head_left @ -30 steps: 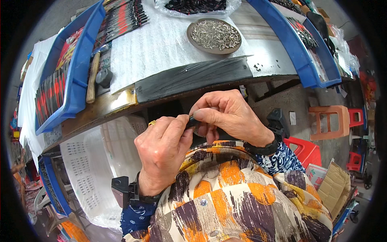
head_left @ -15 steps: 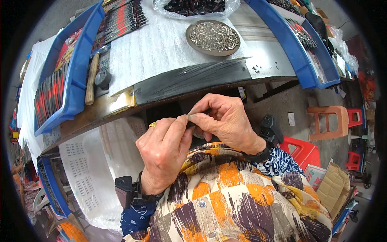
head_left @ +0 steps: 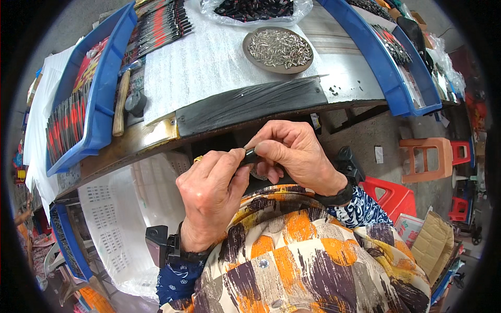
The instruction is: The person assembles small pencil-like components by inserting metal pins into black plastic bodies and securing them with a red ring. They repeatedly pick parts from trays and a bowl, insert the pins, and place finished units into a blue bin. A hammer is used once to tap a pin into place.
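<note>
My left hand [head_left: 211, 190] and my right hand [head_left: 297, 156] meet in front of my chest, just below the bench edge. Between their fingertips they pinch a small dark, glossy piece [head_left: 250, 156], both hands closed on it. Fingers cover most of it, so its kind cannot be made out. Past the bench edge lies a brown dish [head_left: 279, 70] heaped with small silvery metal pins. Behind it, a clear plastic bag [head_left: 301, 11] holds many black parts.
A dark strip [head_left: 250, 100] lines the bench's front edge. On the left are a blue bin [head_left: 106, 117] of black-and-red pieces, a wooden-handled hammer [head_left: 121, 101] and a dark cylinder [head_left: 135, 103]. Another blue bin [head_left: 360, 49] stands right. Stools, one orange [head_left: 425, 159], stand on the floor.
My right thumb and fingers have shifted slightly along the piece, so more of its dark surface shows between my fingertips. My left hand keeps nearly the same pose.
</note>
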Available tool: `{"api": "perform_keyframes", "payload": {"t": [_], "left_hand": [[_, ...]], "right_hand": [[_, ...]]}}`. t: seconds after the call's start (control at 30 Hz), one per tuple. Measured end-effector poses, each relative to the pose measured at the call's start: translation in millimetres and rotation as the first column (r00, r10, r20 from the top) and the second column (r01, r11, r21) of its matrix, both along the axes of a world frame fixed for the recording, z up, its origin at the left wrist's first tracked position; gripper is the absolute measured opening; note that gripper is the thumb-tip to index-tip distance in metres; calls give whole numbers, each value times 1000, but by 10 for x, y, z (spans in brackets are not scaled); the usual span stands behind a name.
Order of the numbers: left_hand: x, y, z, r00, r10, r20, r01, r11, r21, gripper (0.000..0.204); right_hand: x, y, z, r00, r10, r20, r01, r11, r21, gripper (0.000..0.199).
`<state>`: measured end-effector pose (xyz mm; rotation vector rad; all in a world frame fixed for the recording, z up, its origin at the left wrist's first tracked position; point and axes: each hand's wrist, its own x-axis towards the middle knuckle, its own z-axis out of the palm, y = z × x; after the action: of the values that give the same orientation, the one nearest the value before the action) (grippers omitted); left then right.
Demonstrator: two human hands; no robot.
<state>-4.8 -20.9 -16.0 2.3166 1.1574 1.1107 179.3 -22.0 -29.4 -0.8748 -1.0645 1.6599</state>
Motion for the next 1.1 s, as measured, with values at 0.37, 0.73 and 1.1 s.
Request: {"api": "perform_keyframes", "payload": {"t": [0.37,0.73,1.1], "left_hand": [[47,16,-101,999,-1,-37,7,988,155,25],[22,41,-73,998,-21,52,22,1000,-9,25],[46,27,-120,1000,-9,-16,10,996,89,27]], "right_hand": [[-47,-26,21,965,-98,241,101,995,2,15],[-60,-34,-166,991,-135,-22,136,987,90,16],[15,-1,-93,999,-18,45,18,1000,0,16]]}}
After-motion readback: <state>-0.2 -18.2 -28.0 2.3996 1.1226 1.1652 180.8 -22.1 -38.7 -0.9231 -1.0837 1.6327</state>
